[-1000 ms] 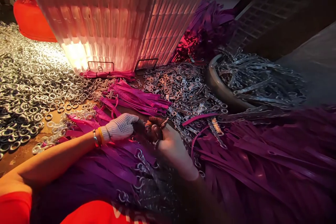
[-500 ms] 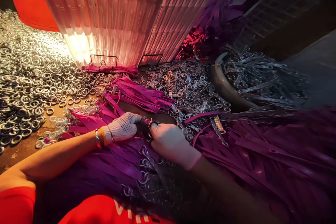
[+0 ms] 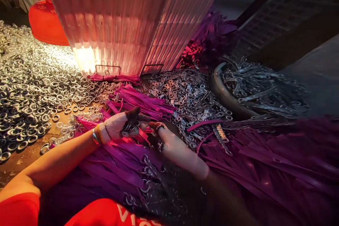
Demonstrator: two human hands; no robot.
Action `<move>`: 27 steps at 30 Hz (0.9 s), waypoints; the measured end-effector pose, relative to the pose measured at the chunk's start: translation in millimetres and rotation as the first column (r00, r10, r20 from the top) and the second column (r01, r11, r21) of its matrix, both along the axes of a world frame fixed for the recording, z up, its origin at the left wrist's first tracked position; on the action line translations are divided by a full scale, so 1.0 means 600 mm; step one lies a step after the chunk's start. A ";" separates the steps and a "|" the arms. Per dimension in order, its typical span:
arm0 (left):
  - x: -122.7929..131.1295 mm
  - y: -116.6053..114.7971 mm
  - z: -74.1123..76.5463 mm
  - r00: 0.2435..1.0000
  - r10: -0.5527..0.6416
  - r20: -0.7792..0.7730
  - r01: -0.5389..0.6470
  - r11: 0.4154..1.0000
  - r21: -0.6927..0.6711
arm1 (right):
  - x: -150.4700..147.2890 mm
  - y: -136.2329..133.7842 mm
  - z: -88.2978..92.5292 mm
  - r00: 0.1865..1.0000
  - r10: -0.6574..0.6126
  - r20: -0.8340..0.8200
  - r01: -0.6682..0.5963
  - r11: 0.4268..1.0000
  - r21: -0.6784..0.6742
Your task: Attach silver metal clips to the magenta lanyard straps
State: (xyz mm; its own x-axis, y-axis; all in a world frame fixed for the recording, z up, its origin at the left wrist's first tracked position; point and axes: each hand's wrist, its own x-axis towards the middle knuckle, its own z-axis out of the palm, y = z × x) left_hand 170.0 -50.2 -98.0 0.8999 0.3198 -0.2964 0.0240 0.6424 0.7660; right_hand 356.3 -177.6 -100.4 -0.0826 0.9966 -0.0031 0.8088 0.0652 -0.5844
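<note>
My left hand [image 3: 119, 125], in a pale knit glove with a darkened palm side, is turned palm up. Several small metal rings [image 3: 129, 129] appear to lie in its curled grasp. Close beside it, my gloved right hand [image 3: 172, 144] has its thumb and fingers closed together. A pinkish-purple strap [image 3: 143, 136] runs between the two hands into the right fingers, where a bit of metal glints; the dark finger area hides exact contact. Below the hands lie purple straps [image 3: 116, 169] with metal rings [image 3: 145, 183] on their ends.
Loose metal rings [image 3: 31, 88] heap up on the left beneath a red lamp [image 3: 49, 23]. Ahead stands a corrugated translucent panel [image 3: 111, 24]. Metal links [image 3: 185, 91] pile near a basin [image 3: 225, 95] full of metal strips. More purple straps [image 3: 278, 162] spread on the right.
My left hand has rolled from back up to palm up, exposing the metal rings. My right hand has moved slightly right and down, and the strap between the hands now shows.
</note>
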 end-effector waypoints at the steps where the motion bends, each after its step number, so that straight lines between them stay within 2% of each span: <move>1: -0.001 0.001 0.000 1.000 -0.023 0.019 0.025 0.996 -0.084 | 0.002 -0.006 0.002 0.997 -0.034 -0.073 0.041 0.995 0.090; 3: -0.002 0.001 0.001 0.999 -0.039 0.031 0.044 0.986 -0.162 | 0.002 -0.013 0.007 0.984 -0.111 -0.143 0.138 0.970 0.201; 6: -0.003 -0.008 0.006 0.999 -0.037 0.013 0.039 0.994 -0.105 | -0.007 -0.012 0.019 0.959 -0.184 -0.217 0.238 0.937 0.255; 10: 0.003 -0.026 0.003 0.998 -0.065 0.011 0.064 0.996 0.062 | -0.031 0.009 0.028 0.920 -0.081 -0.383 0.178 0.958 0.225; 14: 0.013 -0.034 -0.030 0.999 0.020 0.030 -0.024 0.986 0.164 | -0.059 0.035 0.016 0.895 -0.005 -0.447 0.110 0.972 0.210; 17: 0.014 -0.033 -0.045 1.000 0.018 0.024 -0.023 0.976 0.216 | -0.071 0.047 0.008 0.880 0.015 -0.476 0.098 0.972 0.213; 21: 0.008 -0.036 -0.024 0.997 0.022 0.077 -0.041 0.966 0.256 | -0.065 0.045 0.016 0.896 -0.061 -0.440 0.156 0.971 0.182; 24: 0.003 -0.041 0.000 0.990 0.142 0.008 -0.135 0.920 0.367 | -0.051 0.037 0.024 0.907 -0.156 -0.392 0.240 0.955 0.175; 26: 0.001 -0.042 0.009 0.977 0.211 -0.042 -0.174 0.890 0.422 | -0.043 0.030 0.027 0.908 -0.173 -0.382 0.250 0.955 0.162; 27: 0.001 -0.042 0.012 0.974 0.220 -0.057 -0.177 0.893 0.414 | -0.040 0.026 0.028 0.911 -0.172 -0.374 0.246 0.956 0.160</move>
